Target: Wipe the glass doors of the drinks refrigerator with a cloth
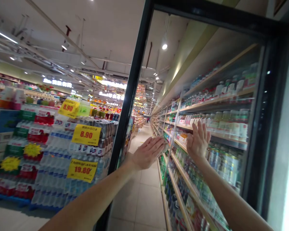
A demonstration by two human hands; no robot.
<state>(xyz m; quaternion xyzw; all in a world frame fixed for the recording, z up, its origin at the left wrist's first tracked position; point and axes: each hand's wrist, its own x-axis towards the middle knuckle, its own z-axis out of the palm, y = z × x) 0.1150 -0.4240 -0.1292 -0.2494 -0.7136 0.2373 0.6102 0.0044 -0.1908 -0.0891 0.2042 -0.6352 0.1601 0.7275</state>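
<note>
A black-framed glass door (132, 73) stands at an angle, and its pane shows shelves of bottles (231, 125) on the right. My left hand (150, 152) reaches across the frame to the pane, its fingers stretched and lying side by side, with nothing held. Further right, my right hand (198, 141) is raised before the pane, fingers up and slightly apart, also holding nothing. Whether either palm touches the glass cannot be made out.
Stacked bottle packs (55, 160) with yellow price signs (86, 134) stand on the left. A tiled floor (135, 199) shows behind the pane. At the right edge is a bright pale panel (286, 144).
</note>
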